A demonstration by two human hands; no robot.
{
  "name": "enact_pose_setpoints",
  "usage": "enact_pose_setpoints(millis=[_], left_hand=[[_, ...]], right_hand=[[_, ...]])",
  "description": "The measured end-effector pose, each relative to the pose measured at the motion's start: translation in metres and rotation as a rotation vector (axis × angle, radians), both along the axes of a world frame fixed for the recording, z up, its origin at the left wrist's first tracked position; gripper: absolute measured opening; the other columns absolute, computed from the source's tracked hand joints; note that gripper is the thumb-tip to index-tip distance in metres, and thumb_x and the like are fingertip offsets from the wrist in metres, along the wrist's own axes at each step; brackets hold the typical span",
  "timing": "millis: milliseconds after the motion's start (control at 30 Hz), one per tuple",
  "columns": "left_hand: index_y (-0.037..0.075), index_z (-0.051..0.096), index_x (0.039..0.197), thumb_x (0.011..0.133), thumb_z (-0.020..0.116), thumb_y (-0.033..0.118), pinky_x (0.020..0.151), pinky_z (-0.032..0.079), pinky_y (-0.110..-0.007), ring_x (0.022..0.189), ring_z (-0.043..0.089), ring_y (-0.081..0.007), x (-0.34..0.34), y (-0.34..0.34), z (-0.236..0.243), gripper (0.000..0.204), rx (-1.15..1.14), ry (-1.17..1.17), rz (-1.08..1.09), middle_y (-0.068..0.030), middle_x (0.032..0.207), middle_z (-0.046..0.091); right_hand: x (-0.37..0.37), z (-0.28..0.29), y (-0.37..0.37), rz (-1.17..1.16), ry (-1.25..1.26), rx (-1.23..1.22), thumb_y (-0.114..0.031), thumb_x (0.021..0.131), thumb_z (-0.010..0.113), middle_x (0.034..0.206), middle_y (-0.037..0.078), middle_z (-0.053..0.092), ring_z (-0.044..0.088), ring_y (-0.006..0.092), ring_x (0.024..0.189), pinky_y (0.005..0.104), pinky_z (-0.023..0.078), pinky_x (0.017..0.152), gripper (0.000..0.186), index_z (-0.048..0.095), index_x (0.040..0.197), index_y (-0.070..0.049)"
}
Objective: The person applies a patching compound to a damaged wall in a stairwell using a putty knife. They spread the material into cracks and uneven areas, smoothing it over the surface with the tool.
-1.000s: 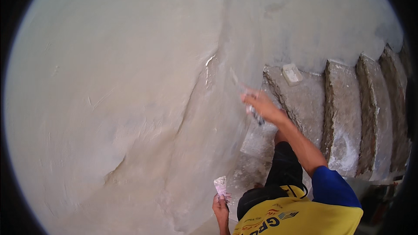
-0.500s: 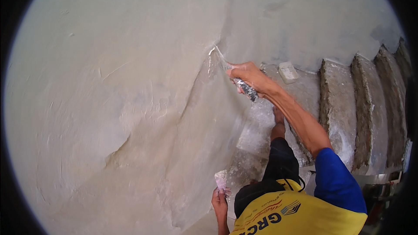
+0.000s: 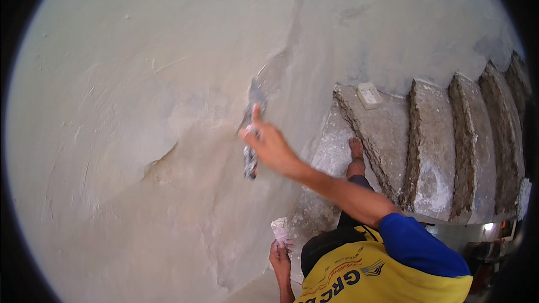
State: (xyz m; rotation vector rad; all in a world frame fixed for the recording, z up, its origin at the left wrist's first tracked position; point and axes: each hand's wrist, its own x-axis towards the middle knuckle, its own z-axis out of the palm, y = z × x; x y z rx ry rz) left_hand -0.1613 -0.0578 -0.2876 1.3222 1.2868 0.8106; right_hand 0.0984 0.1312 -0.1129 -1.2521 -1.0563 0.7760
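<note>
My right hand (image 3: 270,145) grips a putty knife (image 3: 250,163) by its plaster-smeared handle, index finger stretched along toward the blade. The blade lies against the pale plastered wall (image 3: 140,78), on a ragged edge in the coating that runs down from the upper middle. Low in the view, my left hand (image 3: 280,259) holds a small scraper (image 3: 279,229) upright, its blade coated with whitish putty. The fingers are closed round its lower part.
Rough concrete stairs (image 3: 435,151) rise along the wall on the right. A whitish rectangular tub (image 3: 369,95) sits on one step. My bare foot (image 3: 356,148) stands on a lower, dust-splashed step. Another broken plaster edge (image 3: 160,161) shows on the wall at left.
My right hand has moved the putty knife down and left along the ragged edge, and its handle now points more straight down. My left hand stays nearly in place with the scraper.
</note>
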Motion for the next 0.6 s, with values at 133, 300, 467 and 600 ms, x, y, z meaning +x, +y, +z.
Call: enact_pose_setpoints(millis=[133, 300, 467, 600], left_hand=[[-0.003, 0.059, 0.112, 0.103, 0.047, 0.017, 0.070, 0.047, -0.027, 0.079, 0.063, -0.0142, -0.008, -0.001, -0.013, 0.026, -0.034, 0.021, -0.021, -0.0115, 0.096, 0.070], [-0.004, 0.059, 0.113, 0.103, 0.048, 0.017, 0.070, 0.047, -0.027, 0.079, 0.062, -0.0142, 0.000, -0.005, -0.006, 0.026, -0.051, -0.014, 0.000, -0.0121, 0.096, 0.070], [-0.004, 0.059, 0.113, 0.103, 0.047, 0.016, 0.070, 0.047, -0.027, 0.078, 0.062, -0.0143, 0.004, -0.009, -0.005, 0.026, -0.052, -0.021, 0.017, -0.0122, 0.096, 0.070], [-0.004, 0.059, 0.113, 0.103, 0.047, 0.016, 0.070, 0.047, -0.027, 0.078, 0.062, -0.0140, 0.008, -0.008, -0.003, 0.026, -0.072, 0.003, 0.020, -0.0118, 0.095, 0.070]], right_hand=[[-0.050, -0.024, -0.043, -0.167, -0.248, 0.306, -0.026, 0.101, 0.055, 0.082, 0.004, 0.057, 0.056, 0.0106, 0.066, 0.0263, 0.049, 0.061, 0.066, 0.025, 0.155, -0.001], [0.053, -0.029, -0.059, 0.097, 0.236, -0.230, -0.027, 0.098, 0.058, 0.079, 0.001, 0.056, 0.058, 0.0092, 0.064, 0.0260, 0.052, 0.057, 0.061, 0.039, 0.149, 0.000], [0.128, -0.013, 0.000, -0.026, 0.321, -0.125, -0.022, 0.096, 0.057, 0.069, -0.004, 0.048, 0.050, 0.0060, 0.057, 0.0243, 0.046, 0.049, 0.055, 0.045, 0.146, 0.000], [0.090, -0.011, -0.018, 0.087, -0.023, -0.047, -0.026, 0.095, 0.057, 0.069, 0.003, 0.051, 0.051, 0.0111, 0.058, 0.0296, 0.046, 0.054, 0.058, 0.045, 0.145, 0.002]])
